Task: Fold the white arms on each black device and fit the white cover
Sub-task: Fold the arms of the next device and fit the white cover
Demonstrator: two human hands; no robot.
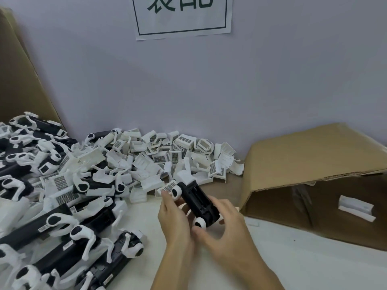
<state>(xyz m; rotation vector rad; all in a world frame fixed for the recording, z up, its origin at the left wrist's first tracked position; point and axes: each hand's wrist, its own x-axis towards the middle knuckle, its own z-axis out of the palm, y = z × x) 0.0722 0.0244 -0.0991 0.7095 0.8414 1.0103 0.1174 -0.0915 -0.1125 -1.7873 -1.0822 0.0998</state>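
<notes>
Black device point(196, 200) sits lifted just above the surface point(293, 258), held between both hands a little left of the cardboard box point(310, 164) that lies on its side. Left hand point(173, 218) grips its left edge, fingers curled beside a white arm point(177, 191) at the far end. Right hand point(226, 222) wraps the device's right side, fingers curled round it, thumb reaching toward the near white arm point(199, 223). Left of the box, a heap of white covers point(167, 155) lies against the wall, and farther left a pile of devices point(52, 227) crowds the surface. One white cover point(357, 208) rests inside the box.
</notes>
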